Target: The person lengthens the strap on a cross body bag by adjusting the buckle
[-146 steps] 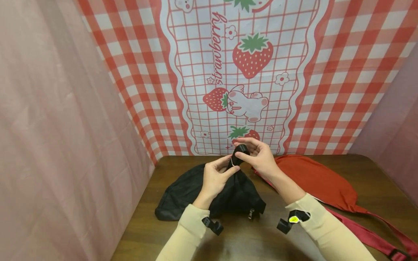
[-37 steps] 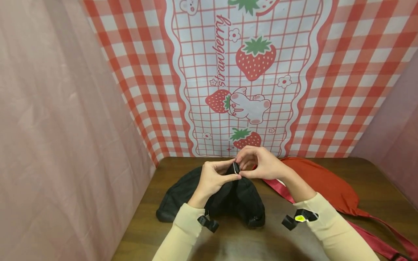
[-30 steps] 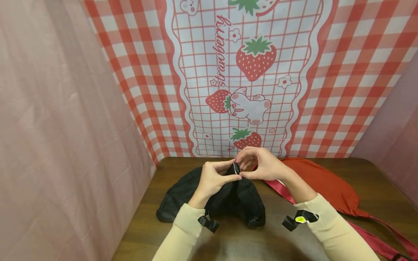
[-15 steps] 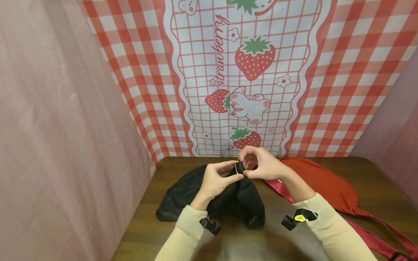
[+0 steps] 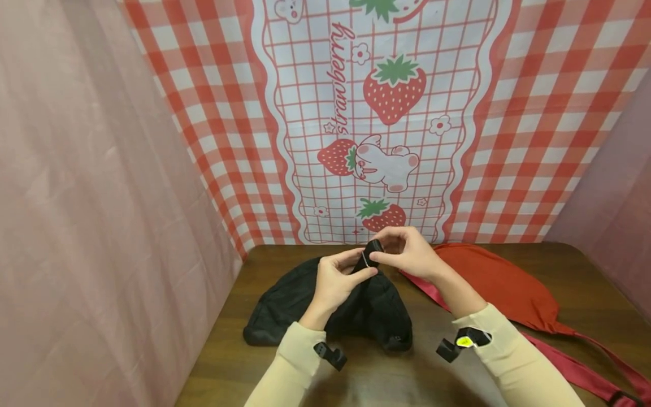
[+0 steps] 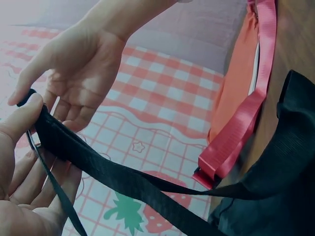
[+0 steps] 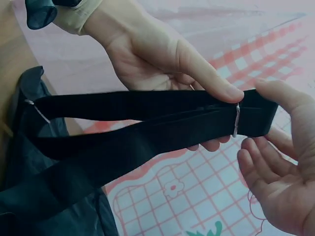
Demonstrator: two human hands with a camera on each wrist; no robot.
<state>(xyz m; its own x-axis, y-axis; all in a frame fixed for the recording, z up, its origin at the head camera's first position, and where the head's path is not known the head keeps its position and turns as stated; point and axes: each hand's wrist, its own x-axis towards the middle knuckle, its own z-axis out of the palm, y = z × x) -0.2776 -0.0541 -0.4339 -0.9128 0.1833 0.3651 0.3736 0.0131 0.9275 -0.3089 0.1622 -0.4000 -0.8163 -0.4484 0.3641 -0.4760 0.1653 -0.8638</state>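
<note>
Two cream sleeves (image 5: 280, 362) reach in from the near edge, over a brown table (image 5: 386, 379). Ahead of them slumps the black bag (image 5: 285, 311), its black strap (image 7: 197, 123) lifted between both hands. The left hand (image 5: 333, 280) pinches the doubled strap beside a thin pale band (image 7: 237, 118) crossing it; slide or tie, I cannot tell. The right hand (image 5: 414, 254) grips the looped end between thumb and fingers. I judge the work partway: the end is folded over beyond the band, while the lengths running down to the bag are left loose. Farther off, on the right, lies a red bag (image 5: 493, 288), untouched, and behind everything hangs the checked strawberry cloth (image 5: 559, 102)
</note>
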